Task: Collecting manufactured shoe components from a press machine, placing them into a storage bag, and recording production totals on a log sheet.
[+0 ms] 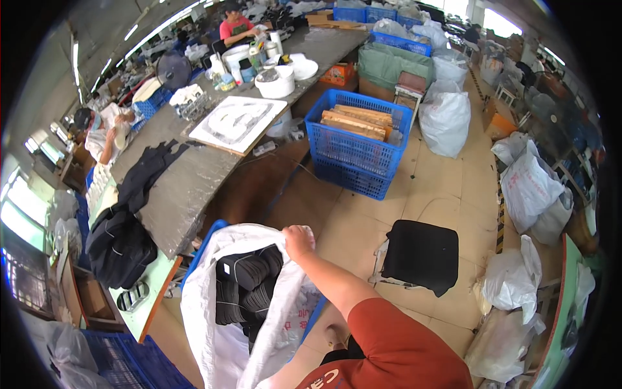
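Observation:
My right hand [299, 242] is closed on the far right edge of a white woven sack [227, 243], holding its mouth open. Inside the sack lie several tied bundles of black flat pieces [246, 272]; rounded ends and layered edges show, but their kind is unclear. The sack stands in a blue crate, of which only parts of the rim [206, 243] show around it. My right arm, in a red sleeve, reaches across from the lower right. My left hand is out of the picture.
A long grey worktable [175, 188] bears black cloth [146, 175], a white board [240, 123] and tubs. Stacked blue crates [353, 155] with wooden pieces stand ahead. A black-covered stool [421, 256] is at right, with white sacks beyond. Two people sit beyond the table.

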{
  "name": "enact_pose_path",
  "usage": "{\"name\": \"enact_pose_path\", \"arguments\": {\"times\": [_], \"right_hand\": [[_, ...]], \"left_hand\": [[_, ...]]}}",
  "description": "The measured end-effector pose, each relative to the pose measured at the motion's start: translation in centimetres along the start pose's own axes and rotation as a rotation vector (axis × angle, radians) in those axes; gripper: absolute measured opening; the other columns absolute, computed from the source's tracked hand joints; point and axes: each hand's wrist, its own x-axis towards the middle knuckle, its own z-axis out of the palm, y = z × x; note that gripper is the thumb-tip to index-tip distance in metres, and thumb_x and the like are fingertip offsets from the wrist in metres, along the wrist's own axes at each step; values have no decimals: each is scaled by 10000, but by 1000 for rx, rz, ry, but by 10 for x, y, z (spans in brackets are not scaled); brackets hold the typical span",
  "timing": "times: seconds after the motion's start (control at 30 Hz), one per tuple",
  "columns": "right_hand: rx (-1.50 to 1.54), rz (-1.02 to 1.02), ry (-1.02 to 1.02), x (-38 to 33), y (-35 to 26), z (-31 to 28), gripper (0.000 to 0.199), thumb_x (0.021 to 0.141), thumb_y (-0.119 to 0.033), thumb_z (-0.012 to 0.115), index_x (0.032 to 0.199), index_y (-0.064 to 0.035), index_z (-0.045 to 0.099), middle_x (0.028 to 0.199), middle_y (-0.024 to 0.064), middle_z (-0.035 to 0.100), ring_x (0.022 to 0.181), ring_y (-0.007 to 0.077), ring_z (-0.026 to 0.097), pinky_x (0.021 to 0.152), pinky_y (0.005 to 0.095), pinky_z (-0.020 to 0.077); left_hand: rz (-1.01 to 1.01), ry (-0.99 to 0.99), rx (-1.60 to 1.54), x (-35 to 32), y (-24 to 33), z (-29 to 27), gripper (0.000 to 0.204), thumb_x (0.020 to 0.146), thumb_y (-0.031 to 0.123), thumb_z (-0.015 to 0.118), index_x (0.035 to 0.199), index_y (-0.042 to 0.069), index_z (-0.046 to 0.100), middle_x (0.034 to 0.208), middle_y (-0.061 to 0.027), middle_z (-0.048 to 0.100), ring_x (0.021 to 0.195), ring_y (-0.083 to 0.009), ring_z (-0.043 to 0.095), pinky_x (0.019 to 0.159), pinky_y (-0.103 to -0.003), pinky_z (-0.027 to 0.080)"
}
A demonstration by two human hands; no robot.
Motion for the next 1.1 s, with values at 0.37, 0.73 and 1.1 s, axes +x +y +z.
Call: {"name": "enact_pose_path", "arguments": {"times": [0.37,0.73,1.1], "right_hand": [[1287,143,-266,16,-197,-130,118,812,-74,429,774,-44,537,632,26,482,605,108,461,539,281,387],[1975,-307,-153,-62,-129,-491,232,744,-34,633,928,-49,492,789,7,536,710,71,515,635,230,428],[1446,-354,183,-278,21,-703,250,757,-30,612,958,-38,463,860,27,516,767,83,476,675,227,377]], "left_hand": [[629,-167,-168,-88,119,110,468,882,309,418,1193,-33,495,1147,-156,553,1040,-308,534,853,-427,452],[1007,-602,-99,-216,111,217,423,879,296,439,1145,-22,520,1140,-165,545,1035,-269,530,924,-424,391],[746,-1103,-223,-433,58,373,351,859,261,480,1066,-13,555,1054,-146,583,968,-260,558,886,-398,413]]}}
